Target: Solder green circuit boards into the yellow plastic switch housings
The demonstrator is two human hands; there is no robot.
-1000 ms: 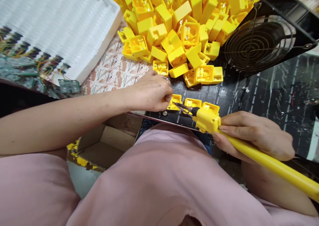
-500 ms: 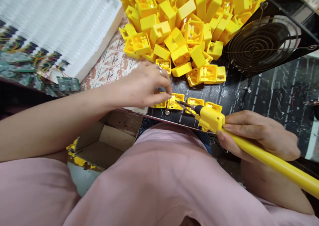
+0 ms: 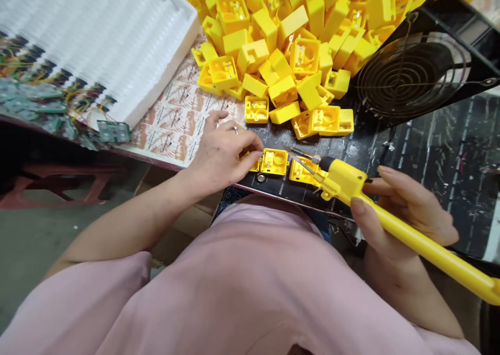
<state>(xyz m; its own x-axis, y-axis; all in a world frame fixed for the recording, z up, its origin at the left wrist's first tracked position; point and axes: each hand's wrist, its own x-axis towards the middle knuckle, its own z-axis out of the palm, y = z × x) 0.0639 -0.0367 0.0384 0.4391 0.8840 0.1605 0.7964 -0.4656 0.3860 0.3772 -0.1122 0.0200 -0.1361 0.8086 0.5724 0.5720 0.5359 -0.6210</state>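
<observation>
The left hand [image 3: 221, 154] reaches in from the lower left with the forearm angled up toward the near edge of the dark worktop [image 3: 429, 151]. Its palm faces down, fingers bent, and the fingertips pinch a small yellow plastic housing [image 3: 254, 163] that lies at the worktop's edge; the thumb points away toward the patterned paper sheet [image 3: 175, 120]. A ring shows on one finger.

The right hand [image 3: 398, 211] comes from the lower right, its grip wrapped around the long yellow-handled soldering iron [image 3: 375, 209], thumb laid along the near side of the handle and the other fingers curled behind it. The iron lies slantwise, handle running off to the lower right, and its metal tip [image 3: 299, 154] points left, just above a row of open yellow housings. The tip hangs between a square open yellow housing [image 3: 275, 161] and its neighbour [image 3: 302, 171], close to both; whether it touches either I cannot tell.

Beyond the row lies a large heap of yellow plastic housings [image 3: 297, 37]. A black wire-guarded fan [image 3: 410, 73] stands to the right, and a white ribbed foam tray [image 3: 101, 37] with green circuit boards [image 3: 113, 132] lies to the left.
</observation>
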